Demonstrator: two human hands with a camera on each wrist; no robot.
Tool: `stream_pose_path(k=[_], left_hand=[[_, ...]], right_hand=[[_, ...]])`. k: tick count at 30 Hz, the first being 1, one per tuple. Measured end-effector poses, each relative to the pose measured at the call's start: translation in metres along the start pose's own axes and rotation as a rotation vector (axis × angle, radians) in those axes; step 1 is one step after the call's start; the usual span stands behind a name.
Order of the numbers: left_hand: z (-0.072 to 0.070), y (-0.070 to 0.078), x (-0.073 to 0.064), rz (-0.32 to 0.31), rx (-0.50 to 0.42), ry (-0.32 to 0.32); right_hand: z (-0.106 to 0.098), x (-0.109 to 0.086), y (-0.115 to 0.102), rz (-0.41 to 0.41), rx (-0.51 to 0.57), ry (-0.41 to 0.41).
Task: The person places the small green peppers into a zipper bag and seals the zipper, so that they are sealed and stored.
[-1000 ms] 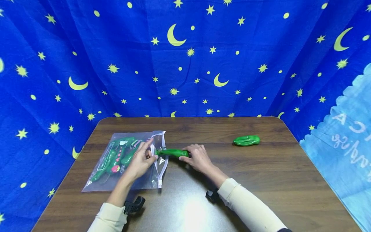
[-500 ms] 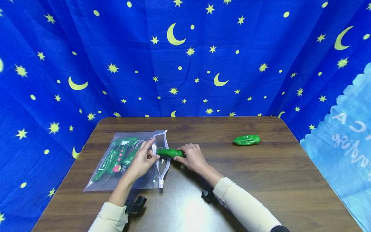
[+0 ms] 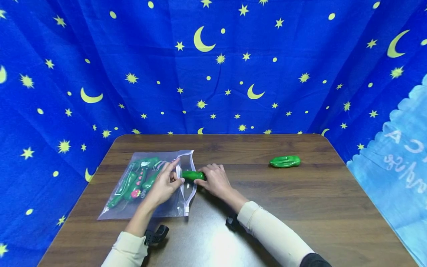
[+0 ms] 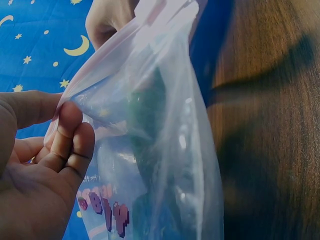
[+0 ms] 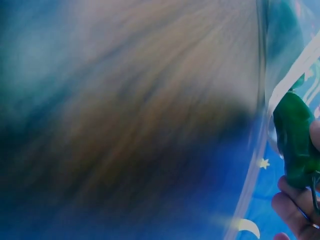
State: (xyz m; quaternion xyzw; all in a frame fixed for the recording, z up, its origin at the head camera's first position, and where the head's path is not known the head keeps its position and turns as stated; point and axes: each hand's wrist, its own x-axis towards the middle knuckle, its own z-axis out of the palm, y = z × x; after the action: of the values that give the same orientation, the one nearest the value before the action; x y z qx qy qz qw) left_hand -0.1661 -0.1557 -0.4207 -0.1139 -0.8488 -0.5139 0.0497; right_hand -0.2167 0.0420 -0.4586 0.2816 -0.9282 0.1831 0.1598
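Note:
A clear zip bag [image 3: 156, 212] with a white slider lies flat at the left, several green pepper-like shapes showing through its printed plastic. My left hand [image 3: 164, 188] pinches the bag's upper edge at the mouth between thumb and fingers; the left wrist view shows the film [image 4: 195, 165] lifted there. With my right hand [image 3: 216, 181] I hold a shiny green pepper [image 3: 192, 175] by its right end. Its left end is inside the bag's mouth, partly hidden by plastic. In the right wrist view the pepper [image 5: 295, 135] lies between my fingers, beside the white bag rim.
Another green pepper [image 3: 285, 161] lies alone at the back right of the brown wooden table [image 3: 283, 200]. A blue curtain [image 3: 213, 74] with moons and stars hangs behind the table and along its sides. Light blue cloth [image 3: 397, 159] hangs at the right.
My right hand has moved left, carrying the pepper farther into the bag's mouth. The mouth gapes wider, while my left hand keeps its pinch with hardly any movement.

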Motion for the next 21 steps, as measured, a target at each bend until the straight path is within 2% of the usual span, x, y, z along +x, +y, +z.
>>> stream_pose_path(k=[8, 21], left_hand=[[-0.001, 0.0, 0.0, -0.001, 0.018, 0.004], [-0.001, -0.001, 0.0, 0.002, 0.038, 0.019]], right_hand=[[0.006, 0.006, -0.009, -0.016, -0.052, 0.01], [0.014, 0.01, -0.016, -0.064, -0.018, 0.063]])
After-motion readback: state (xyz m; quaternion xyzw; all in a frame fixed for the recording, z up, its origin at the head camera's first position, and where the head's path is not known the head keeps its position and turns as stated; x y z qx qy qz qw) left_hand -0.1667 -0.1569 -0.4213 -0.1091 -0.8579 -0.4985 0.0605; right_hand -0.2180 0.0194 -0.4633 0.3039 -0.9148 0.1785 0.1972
